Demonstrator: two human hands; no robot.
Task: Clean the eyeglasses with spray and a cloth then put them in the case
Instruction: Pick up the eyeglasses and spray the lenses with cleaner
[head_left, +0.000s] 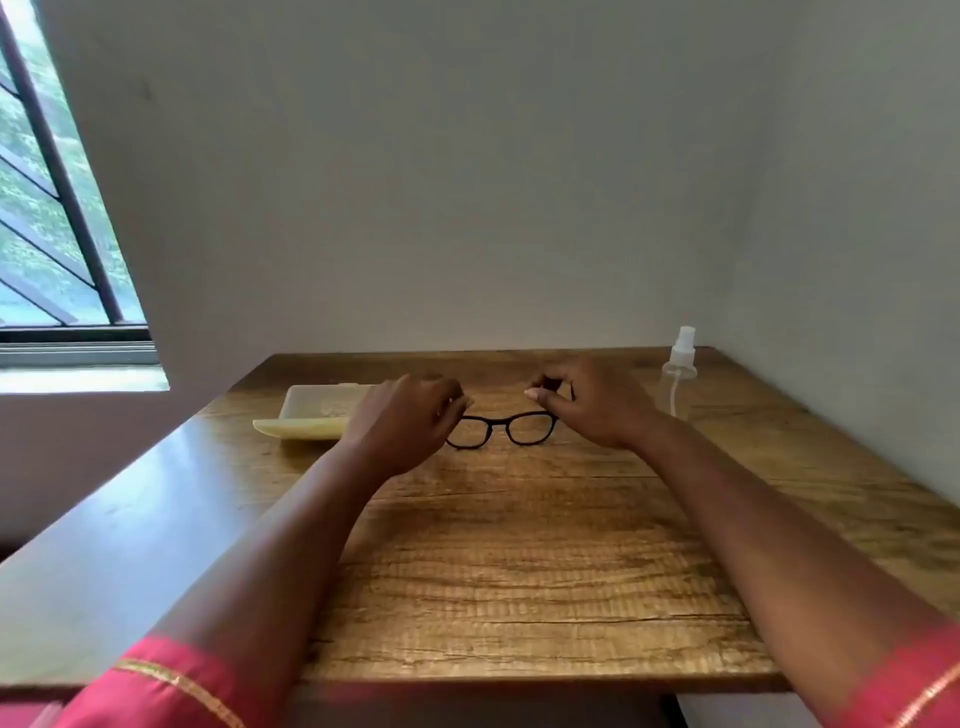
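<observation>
Eyeglasses (501, 428) between both hands' fingers (540, 397)

Readable text: none
Spray bottle (677, 375), just beyond the right hand (587, 402): clear, no label legible
Case (311, 415), beside the left hand (408, 421): plain, unmarked

wood-grain table (519, 571) set in a corner of plain pale walls (467, 182), barred window (52, 208) left, perhaps foliage outside.

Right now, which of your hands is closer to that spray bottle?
Right. The right hand pinches the eyeglasses just left of the spray bottle; the left hand holds their far end, beside the open case.
</observation>
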